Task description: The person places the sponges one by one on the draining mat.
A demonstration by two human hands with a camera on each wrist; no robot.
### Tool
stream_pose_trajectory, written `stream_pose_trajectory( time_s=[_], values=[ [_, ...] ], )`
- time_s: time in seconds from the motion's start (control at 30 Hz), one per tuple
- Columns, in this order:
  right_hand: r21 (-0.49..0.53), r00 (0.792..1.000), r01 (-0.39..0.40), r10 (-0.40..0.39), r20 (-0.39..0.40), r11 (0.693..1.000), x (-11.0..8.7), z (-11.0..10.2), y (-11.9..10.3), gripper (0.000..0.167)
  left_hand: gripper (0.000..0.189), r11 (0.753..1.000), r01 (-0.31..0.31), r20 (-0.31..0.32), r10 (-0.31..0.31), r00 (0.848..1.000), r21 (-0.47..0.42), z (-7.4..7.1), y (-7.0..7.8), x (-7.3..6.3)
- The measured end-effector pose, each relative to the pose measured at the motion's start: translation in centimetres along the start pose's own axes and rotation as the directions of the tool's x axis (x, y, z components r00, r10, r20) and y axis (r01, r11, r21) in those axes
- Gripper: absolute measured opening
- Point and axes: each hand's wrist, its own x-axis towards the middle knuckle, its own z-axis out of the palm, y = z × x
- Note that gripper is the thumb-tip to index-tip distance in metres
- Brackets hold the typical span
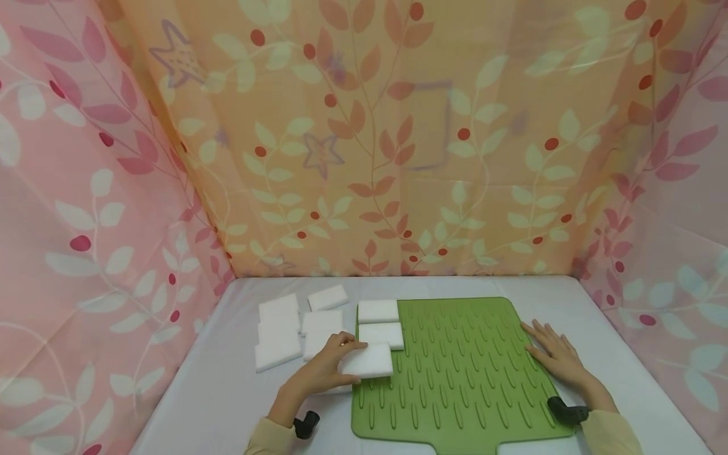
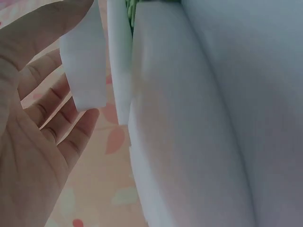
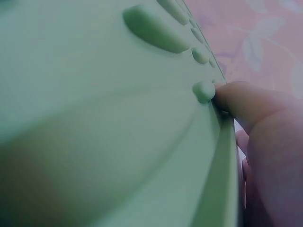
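Head view: from where I stand, everything hangs on how the white block in the person's left hand sits against the left edge of the green mat. The block is over that left edge, ahead of the hand and a little to its right, on the near side of a second white block, which lies in line with a third white block at the mat's far left corner. Its long side runs roughly left to right, much as theirs do, though it sits slightly to the left of the second one. Whether its underside touches the mat or hangs just above it, I cannot tell. The left hand is by far the nearer one; it holds the block by its edges, thumb on the near side and fingers across at the far side, spread only as wide as the block. The right hand is well apart, at the mat's right edge, fingers loosely extended and holding nothing; in its wrist view one digit touches the rim beside a raised ridge. Beyond the left hand, towards the far left corner of the tabletop, lie the loose white blocks, some overlapping; the mat's handle points to the tabletop's near edge.
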Motion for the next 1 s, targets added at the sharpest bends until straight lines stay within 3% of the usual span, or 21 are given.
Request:
stream_pose_trajectory(
  time_s=[0.47,0.77,1.0],
  values=[
    [-0.010,1.000,0.014,-0.014,-0.006,1.000,0.0,0.1,0.1,0.054,0.064,0.998,-0.045,0.080,0.041,0.996,0.052,2.0,0.6,2.0],
    [-0.004,1.000,0.011,-0.011,-0.004,1.000,0.0,0.2,-0.1,0.054,0.062,0.994,-0.050,0.068,0.043,0.997,0.100,2.9,0.1,2.6],
    [-0.013,1.000,0.010,-0.010,-0.009,1.000,0.0,0.1,-0.2,0.054,0.063,0.993,-0.053,0.066,0.046,0.997,0.108,2.7,0.4,2.7]
  ],
)
